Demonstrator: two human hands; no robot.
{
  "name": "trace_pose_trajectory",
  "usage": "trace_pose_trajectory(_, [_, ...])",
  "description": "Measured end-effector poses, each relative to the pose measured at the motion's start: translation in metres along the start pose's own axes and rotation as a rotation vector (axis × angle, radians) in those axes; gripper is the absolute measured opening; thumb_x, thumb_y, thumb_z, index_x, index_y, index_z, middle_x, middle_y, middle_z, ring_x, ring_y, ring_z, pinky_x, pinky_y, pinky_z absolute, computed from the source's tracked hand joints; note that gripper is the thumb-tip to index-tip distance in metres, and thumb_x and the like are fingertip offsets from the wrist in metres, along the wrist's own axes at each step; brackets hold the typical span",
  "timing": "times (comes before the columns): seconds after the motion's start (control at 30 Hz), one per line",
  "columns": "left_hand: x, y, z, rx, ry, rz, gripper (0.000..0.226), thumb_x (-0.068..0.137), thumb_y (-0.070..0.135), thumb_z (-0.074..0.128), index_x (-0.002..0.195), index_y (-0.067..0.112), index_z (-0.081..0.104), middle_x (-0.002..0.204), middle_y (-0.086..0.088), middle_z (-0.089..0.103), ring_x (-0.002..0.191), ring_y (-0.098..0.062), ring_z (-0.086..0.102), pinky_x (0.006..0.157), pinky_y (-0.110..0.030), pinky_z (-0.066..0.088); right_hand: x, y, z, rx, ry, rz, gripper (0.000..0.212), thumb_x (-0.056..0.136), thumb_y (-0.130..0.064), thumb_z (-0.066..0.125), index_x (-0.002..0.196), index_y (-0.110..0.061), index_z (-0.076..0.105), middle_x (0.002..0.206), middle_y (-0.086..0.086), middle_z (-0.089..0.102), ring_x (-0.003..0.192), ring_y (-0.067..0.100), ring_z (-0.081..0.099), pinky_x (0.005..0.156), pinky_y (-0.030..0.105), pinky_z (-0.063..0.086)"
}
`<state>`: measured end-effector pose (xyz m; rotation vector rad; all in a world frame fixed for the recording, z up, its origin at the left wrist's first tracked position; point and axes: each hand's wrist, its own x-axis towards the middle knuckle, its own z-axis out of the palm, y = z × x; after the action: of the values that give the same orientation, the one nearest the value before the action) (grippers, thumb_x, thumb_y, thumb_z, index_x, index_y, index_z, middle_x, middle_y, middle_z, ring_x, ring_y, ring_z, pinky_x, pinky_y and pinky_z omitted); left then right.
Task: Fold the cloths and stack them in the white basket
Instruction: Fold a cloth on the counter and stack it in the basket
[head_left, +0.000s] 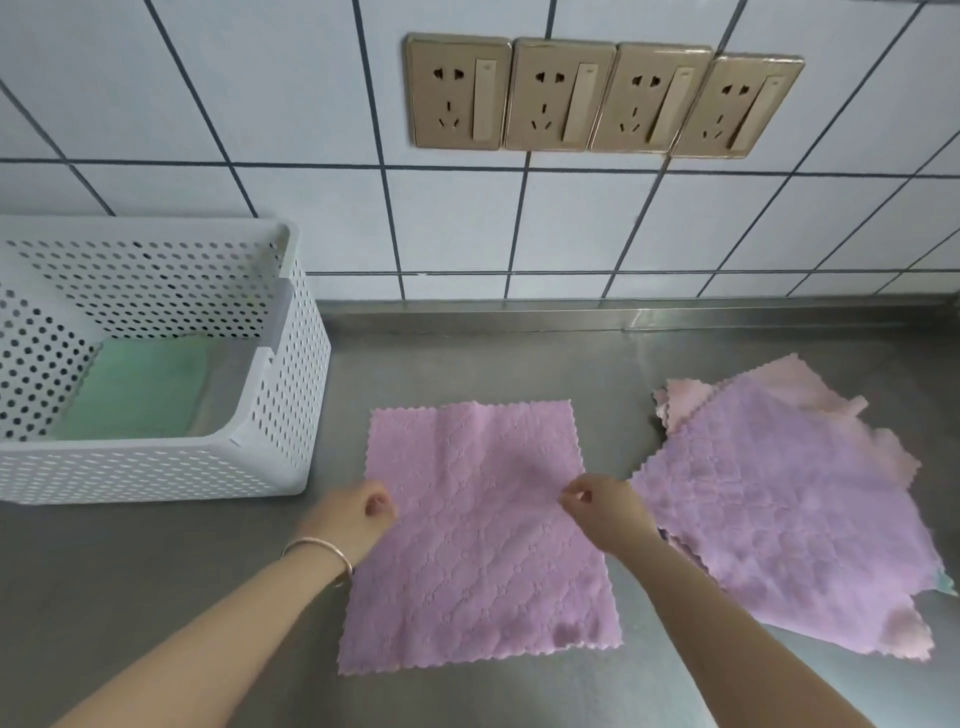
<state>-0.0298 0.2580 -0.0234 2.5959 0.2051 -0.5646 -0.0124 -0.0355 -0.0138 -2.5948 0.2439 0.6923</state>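
A pink cloth (478, 535) lay flat and unfolded at the lower centre of the frame on the steel counter (156, 582). The left hand (358, 512) pinched its left edge with curled fingers, and the right hand (605, 506) pinched its right edge the same way. At the left stood the white basket (156, 467), a folded green cloth (140, 389) on its floor. A loose pile of cloths (789, 499) lay at the right.
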Motion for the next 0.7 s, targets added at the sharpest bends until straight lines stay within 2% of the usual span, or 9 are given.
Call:
trace_pose_trajectory(0.1, [0.047,-0.005,-0.005,-0.145,0.129,-0.279,0.028,0.088,0.03,0.049,0.109,0.016,0.059,0.105,-0.011,0.066,0.097,-0.03,0.062,0.084,-0.034,0.048,0.039,-0.005,-0.004,0.184,0.082,0.243,0.031,0.089,-0.022,0.044,0.114,-0.021,0.062,0.111,0.007,0.067,0.095,0.026,0.059,0.074,0.027,0.046])
trace_pose_trajectory(0.2, [0.072,-0.008,-0.004,-0.233,0.19,-0.415,0.034,0.079,0.035,0.049,0.103,0.016,0.063,0.098,-0.011,0.071,0.087,-0.031,0.066,0.082,-0.038,0.053,0.057,-0.01,-0.003,0.199,0.134,0.4,0.032,0.09,-0.019,0.043,0.116,-0.015,0.061,0.116,0.012,0.063,0.105,0.031,0.059,0.076,0.03,0.042])
trace_pose_trajectory(0.37, [0.085,0.001,0.004,-0.164,0.233,-0.42,0.026,0.087,0.028,0.052,0.103,0.017,0.07,0.1,-0.011,0.072,0.091,-0.034,0.065,0.079,-0.036,0.053,0.076,-0.015,0.004,0.186,0.128,0.466,0.028,0.091,-0.024,0.046,0.099,-0.007,0.068,0.106,0.014,0.066,0.095,0.03,0.062,0.073,0.031,0.045])
trace_pose_trajectory(0.6, [0.089,-0.004,0.007,-0.103,0.279,-0.448,0.027,0.092,0.025,0.048,0.106,0.012,0.067,0.107,-0.016,0.068,0.096,-0.035,0.062,0.077,-0.035,0.048,0.078,-0.013,0.006,0.107,0.17,0.52,0.033,0.095,-0.027,0.043,0.114,-0.005,0.058,0.115,0.015,0.062,0.105,0.033,0.059,0.08,0.037,0.047])
trace_pose_trajectory(0.7, [0.085,-0.003,0.005,-0.147,0.321,-0.435,0.024,0.091,0.025,0.051,0.105,0.01,0.063,0.106,-0.017,0.067,0.097,-0.036,0.061,0.078,-0.036,0.047,0.073,-0.013,0.007,0.154,0.234,0.462,0.03,0.094,-0.027,0.045,0.116,-0.005,0.044,0.111,0.016,0.061,0.099,0.033,0.059,0.073,0.036,0.043])
